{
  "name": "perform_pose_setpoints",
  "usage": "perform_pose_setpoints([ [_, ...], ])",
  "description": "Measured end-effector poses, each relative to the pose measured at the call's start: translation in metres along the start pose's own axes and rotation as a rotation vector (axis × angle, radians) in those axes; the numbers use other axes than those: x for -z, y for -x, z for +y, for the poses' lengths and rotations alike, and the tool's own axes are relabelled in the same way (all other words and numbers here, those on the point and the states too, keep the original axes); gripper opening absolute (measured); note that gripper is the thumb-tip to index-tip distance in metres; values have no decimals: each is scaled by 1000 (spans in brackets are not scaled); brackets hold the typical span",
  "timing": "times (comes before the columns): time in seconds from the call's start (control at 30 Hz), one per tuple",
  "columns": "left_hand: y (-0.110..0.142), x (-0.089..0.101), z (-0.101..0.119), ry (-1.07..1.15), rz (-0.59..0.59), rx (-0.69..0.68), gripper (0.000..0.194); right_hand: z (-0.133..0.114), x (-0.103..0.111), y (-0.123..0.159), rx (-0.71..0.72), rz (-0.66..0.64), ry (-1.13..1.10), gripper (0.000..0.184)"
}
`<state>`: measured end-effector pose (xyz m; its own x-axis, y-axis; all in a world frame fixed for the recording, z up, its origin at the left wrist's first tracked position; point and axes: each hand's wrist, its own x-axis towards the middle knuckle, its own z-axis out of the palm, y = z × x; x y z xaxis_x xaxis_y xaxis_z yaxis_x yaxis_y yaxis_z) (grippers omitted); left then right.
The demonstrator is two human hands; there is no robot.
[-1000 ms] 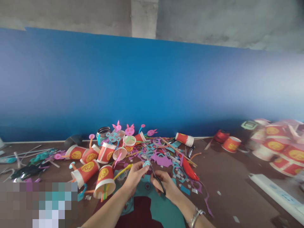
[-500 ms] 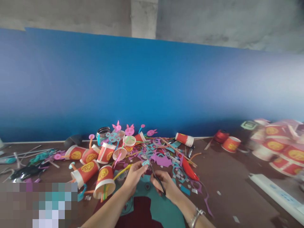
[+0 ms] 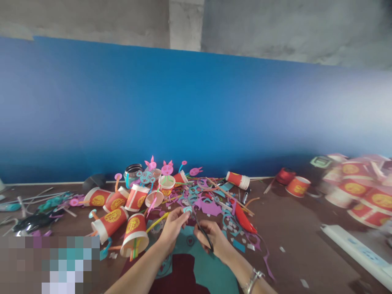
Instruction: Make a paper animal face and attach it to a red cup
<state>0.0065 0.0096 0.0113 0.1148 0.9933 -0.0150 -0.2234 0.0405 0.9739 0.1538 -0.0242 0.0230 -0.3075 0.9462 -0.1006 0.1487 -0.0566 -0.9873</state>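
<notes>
My left hand pinches a small light-blue paper piece between thumb and fingertips. My right hand is wrapped round the black handles of a pair of scissors. The blades point up and left, with their tips beside the paper piece; whether they touch it I cannot tell. Below both hands lies a sheet of teal paper, with a small drawn circle with a heart showing between my wrists. Left of my left hand, a red paper cup lies on its side with straws in it.
Several red cups with paper figures crowd the back left. Purple paper scraps and a red pointed object lie ahead. A white power strip and piled cups are at right, before a blue partition.
The paper piece in my left hand has shifted or turned very slightly. Both hands otherwise stay in nearly the same place.
</notes>
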Motion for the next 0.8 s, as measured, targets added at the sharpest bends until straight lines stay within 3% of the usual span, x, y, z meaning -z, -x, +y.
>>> perform_pose_setpoints([
  [0.43, 2, -1, -1, -106, -80, -54, 36, 11, 0, -4, 31, -34, -20, 30],
  [0.8, -2, 2, -5, -142, -66, -47, 38, 2, 1, -1, 34, -20, 26, 36],
])
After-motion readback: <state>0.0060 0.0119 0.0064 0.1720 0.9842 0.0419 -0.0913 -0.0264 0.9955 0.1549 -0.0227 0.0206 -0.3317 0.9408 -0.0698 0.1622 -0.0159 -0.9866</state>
